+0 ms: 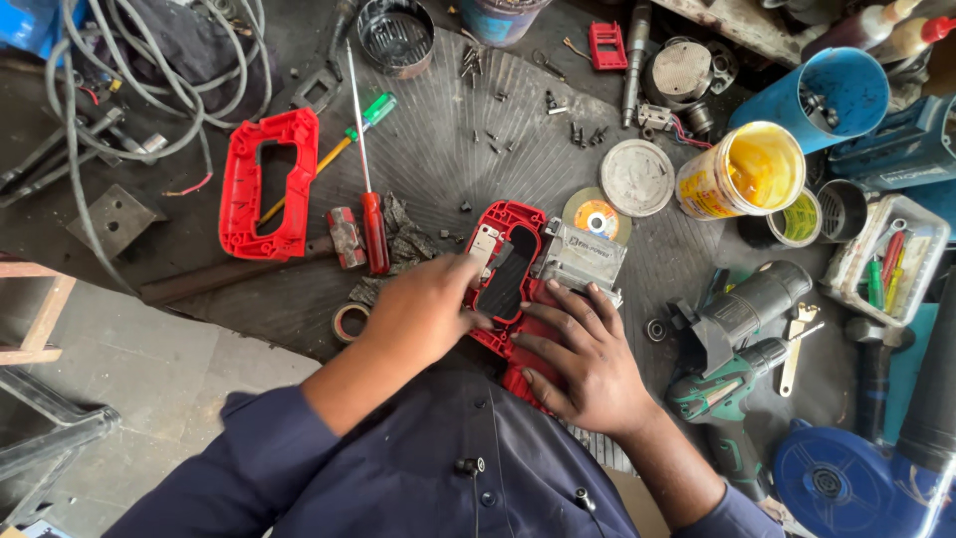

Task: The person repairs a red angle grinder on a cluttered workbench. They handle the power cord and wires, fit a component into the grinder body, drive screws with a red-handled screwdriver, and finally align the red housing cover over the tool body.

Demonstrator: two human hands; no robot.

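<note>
Head view: my only view, straight down on the dark worktop (637,269).
Left hand (423,309): mine, curled over the near left side of the red tool housing (503,224), fingers bent on its rim; a hold rather than a flat rest.
Right hand (583,359): spread flat, fingers open, pressing the housing's lower right part; it grips nothing.
Housing: at the worktop's near edge, just in front of my chest, a dark opening in its middle and a grey metal block (583,254) on its far right.
Done, as I judge it: the tool is opened; its other red half (269,184) lies well apart, towards the left edge, and screws (493,130) are scattered further back.
Left: that half is not on, and the screws are not in.
Room: screwdrivers (368,179) and a hammer (344,237) lie just left of my hands; a yellow can (742,171) and a green drill (732,384) crowd the right. Open worktop lies between the housing and the screws.
</note>
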